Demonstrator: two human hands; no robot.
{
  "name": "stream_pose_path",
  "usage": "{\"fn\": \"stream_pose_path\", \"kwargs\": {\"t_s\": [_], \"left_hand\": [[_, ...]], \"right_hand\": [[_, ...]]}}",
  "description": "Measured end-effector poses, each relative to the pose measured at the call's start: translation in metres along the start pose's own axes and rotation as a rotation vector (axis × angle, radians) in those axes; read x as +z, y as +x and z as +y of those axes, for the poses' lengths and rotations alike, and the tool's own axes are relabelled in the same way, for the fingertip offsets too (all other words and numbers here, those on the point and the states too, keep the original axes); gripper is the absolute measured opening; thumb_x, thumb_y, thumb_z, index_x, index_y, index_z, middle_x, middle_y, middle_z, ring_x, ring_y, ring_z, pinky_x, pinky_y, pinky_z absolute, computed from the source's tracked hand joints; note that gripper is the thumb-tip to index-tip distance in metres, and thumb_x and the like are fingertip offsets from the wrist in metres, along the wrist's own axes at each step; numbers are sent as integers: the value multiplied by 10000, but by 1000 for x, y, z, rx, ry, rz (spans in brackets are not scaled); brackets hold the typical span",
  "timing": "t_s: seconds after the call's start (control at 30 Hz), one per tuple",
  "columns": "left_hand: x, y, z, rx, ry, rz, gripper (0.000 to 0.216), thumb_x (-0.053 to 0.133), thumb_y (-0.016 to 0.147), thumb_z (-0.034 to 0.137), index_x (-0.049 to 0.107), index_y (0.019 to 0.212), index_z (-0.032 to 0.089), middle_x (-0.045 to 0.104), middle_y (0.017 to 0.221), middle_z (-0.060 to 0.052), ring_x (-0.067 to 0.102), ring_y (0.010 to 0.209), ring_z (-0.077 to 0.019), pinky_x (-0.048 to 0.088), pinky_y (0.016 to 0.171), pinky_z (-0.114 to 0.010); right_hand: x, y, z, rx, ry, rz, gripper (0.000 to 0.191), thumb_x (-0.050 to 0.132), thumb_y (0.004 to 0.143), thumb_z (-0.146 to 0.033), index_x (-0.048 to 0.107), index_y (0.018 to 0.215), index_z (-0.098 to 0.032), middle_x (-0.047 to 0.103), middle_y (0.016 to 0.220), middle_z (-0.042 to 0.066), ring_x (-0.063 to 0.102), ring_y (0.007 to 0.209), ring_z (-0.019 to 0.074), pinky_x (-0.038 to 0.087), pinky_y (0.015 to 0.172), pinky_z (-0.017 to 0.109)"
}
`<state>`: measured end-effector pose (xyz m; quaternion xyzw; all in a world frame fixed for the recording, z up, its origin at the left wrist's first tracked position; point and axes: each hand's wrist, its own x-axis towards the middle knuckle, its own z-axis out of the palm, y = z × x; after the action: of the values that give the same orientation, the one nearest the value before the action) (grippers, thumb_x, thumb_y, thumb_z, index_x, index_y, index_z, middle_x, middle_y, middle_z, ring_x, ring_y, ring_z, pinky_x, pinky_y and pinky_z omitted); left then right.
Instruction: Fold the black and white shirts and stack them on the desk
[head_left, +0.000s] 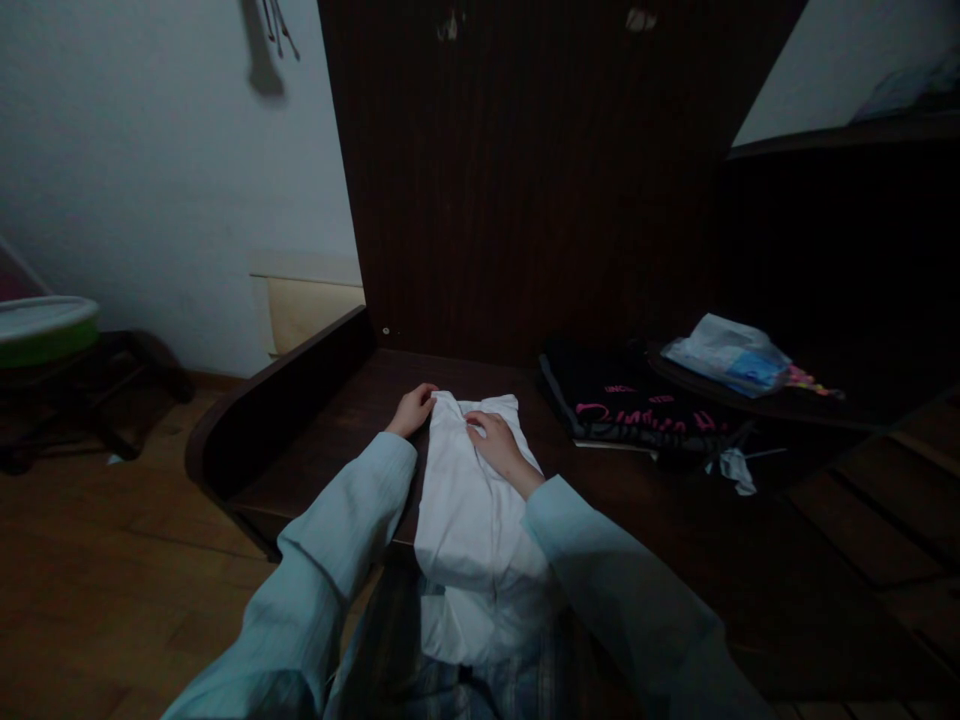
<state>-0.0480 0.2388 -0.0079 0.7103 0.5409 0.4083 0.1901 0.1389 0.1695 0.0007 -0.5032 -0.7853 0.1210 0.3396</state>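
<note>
A white garment [469, 510] lies folded into a long strip on the dark wooden surface, its near end hanging over the front edge towards my lap. I cannot tell what kind of garment it is. At its far left corner, the fingers of my left hand [414, 410] are closed on the edge of the cloth. My right hand [496, 445] rests on top near the far end, with bent fingers gripping a fold by the middle crease. Part of the cloth is hidden under that hand and wrist.
Dark folded clothing with pink lettering [637, 405] lies to the right. Beside it, a clear plastic packet [735, 355] sits on a dark ledge. A raised wooden side [277, 400] bounds the surface on the left, and a tall dark panel [525, 180] stands behind.
</note>
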Motion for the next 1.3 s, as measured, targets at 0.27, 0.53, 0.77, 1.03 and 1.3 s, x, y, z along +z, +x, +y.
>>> {"fn": "stream_pose_path", "kwargs": {"t_s": [0.27,0.53,0.77,1.03,1.3], "left_hand": [[0,0,0,24,-58,39,195,538,699,154,629,871,166,657,817,-36,597,774,-166,460,750,-281],[-3,-1,6,38,-126,112,186,544,724,188,638,878,147,664,852,-62,603,775,-168,472,751,-290],[-2,-2,8,38,-34,152,214,573,707,176,629,913,156,654,813,-50,598,756,-165,468,748,-285],[1,-3,7,-58,27,69,342,518,756,242,568,1083,155,639,738,-39,601,704,-173,461,665,-271],[0,-6,13,76,-119,-92,339,505,740,183,611,1062,165,666,962,-48,607,844,-168,460,802,-284]], "right_hand": [[3,0,1,-94,23,-71,224,528,774,-173,673,943,-194,637,1043,66,533,1010,186,378,931,357],[1,-1,-1,-122,156,48,296,476,760,-131,642,1002,-171,609,1079,68,549,1000,155,397,933,305],[0,1,-2,-35,-8,-30,259,484,758,-125,663,944,-136,633,1023,101,553,978,188,396,932,333],[-2,1,-5,-8,2,-43,264,484,769,-123,655,970,-124,626,1056,101,556,997,177,381,956,312],[0,2,0,-19,7,-51,263,484,770,-137,660,965,-148,626,1052,93,557,998,176,392,945,318]]}}
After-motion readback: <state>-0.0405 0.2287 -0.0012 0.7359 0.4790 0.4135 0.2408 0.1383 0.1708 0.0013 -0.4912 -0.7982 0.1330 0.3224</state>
